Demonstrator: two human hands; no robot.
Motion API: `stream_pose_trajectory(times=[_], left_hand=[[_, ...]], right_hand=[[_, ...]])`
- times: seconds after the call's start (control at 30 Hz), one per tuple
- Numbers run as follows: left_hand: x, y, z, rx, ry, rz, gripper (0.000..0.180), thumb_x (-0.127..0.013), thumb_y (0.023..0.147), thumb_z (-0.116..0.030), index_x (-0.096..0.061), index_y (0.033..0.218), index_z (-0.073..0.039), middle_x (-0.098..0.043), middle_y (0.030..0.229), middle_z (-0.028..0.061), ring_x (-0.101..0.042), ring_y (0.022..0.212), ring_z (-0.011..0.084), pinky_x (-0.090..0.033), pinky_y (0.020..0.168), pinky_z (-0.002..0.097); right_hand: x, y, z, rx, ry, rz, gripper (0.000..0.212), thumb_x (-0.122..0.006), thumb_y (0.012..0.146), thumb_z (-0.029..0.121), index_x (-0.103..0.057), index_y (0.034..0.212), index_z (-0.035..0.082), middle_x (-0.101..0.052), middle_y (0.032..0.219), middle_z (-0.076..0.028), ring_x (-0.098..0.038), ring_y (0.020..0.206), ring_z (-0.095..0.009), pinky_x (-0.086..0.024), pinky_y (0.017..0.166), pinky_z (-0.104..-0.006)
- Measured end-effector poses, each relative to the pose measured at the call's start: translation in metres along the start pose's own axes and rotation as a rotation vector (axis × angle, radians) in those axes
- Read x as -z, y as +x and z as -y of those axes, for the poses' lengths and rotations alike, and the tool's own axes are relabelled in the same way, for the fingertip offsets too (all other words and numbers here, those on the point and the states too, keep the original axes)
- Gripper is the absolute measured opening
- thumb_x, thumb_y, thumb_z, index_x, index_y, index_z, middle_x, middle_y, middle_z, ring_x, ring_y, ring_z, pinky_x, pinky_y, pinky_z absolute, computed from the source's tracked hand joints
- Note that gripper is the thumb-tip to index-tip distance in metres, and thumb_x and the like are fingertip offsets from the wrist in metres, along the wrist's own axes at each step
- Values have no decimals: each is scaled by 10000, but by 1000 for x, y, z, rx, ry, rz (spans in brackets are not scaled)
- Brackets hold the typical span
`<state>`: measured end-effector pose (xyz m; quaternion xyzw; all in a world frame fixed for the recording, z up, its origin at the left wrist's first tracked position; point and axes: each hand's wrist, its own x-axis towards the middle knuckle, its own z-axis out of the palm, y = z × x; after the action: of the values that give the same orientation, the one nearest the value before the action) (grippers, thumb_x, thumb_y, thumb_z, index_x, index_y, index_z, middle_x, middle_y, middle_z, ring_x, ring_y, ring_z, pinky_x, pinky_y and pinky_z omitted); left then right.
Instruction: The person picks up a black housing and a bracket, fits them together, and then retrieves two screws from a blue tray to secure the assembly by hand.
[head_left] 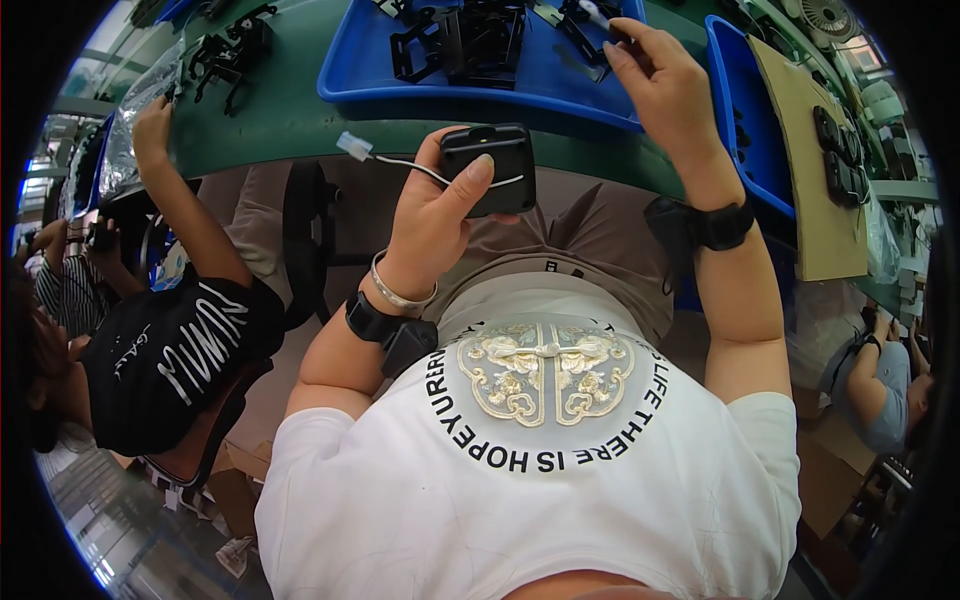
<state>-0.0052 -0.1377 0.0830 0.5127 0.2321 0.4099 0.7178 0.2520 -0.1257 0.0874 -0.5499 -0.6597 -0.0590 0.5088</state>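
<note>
Left hand point(435, 205): wrapped around black device point(508, 150), thumb on white cable point(408, 164)
Right hand point(668, 85): over blue tray point(560, 98), pinch unclear
Cable: across device; plug point(354, 146) unmated

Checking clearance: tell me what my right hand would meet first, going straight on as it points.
Your right hand would probably first meet the black bracket in the blue tray, though the hand's height above it is unclear.

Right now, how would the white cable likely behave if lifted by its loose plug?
The white cable would probably flex, since it curves. Its plug looks small, so likely light and apt to swing. Pulling may meet resistance: the left hand has its thumb across the cable on the black device.
</note>
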Motion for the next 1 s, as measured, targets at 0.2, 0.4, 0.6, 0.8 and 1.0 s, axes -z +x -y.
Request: stream_pose_trajectory(times=[0.2,0.4,0.6,0.8,1.0], left_hand=[[-1,0,-11,198,-120,-53,381,-577,901,-243,-404,1161,-23,-575,1007,99,-637,868,190,-578,636,311],[-2,-1,-8,251,17,-6,422,-601,886,-258,-409,1174,-16,-584,986,85,-628,855,161,-570,644,278],[-8,-4,-8,222,166,75,502,-626,871,-251,-372,1220,4,-578,1006,87,-604,899,145,-554,685,254],[-8,-3,1,159,-112,31,548,-634,855,-159,-309,1274,-23,-528,1106,119,-592,954,175,-549,721,272],[-23,-1,4,82,-175,-59,578,-650,821,-75,-302,1282,-51,-498,1150,131,-576,1000,202,-534,795,314]], right_hand=[[42,-22,36,-390,904,269,326,-583,895,187,-521,1171,26,-611,878,-74,-576,717,-90,-468,634,-193],[28,-56,61,-630,1156,525,299,-588,886,134,-521,1151,14,-606,885,-75,-567,717,-74,-474,624,-179],[12,-78,71,-649,1146,424,280,-610,874,117,-530,1127,27,-604,894,-54,-569,744,-73,-500,616,-193],[1,-83,69,-645,1182,224,230,-623,867,113,-537,1066,37,-604,892,-32,-584,736,-79,-523,638,-208],[-3,-81,78,-613,1205,141,178,-618,869,100,-527,1008,37,-607,909,-42,-600,752,-86,-531,661,-212]])
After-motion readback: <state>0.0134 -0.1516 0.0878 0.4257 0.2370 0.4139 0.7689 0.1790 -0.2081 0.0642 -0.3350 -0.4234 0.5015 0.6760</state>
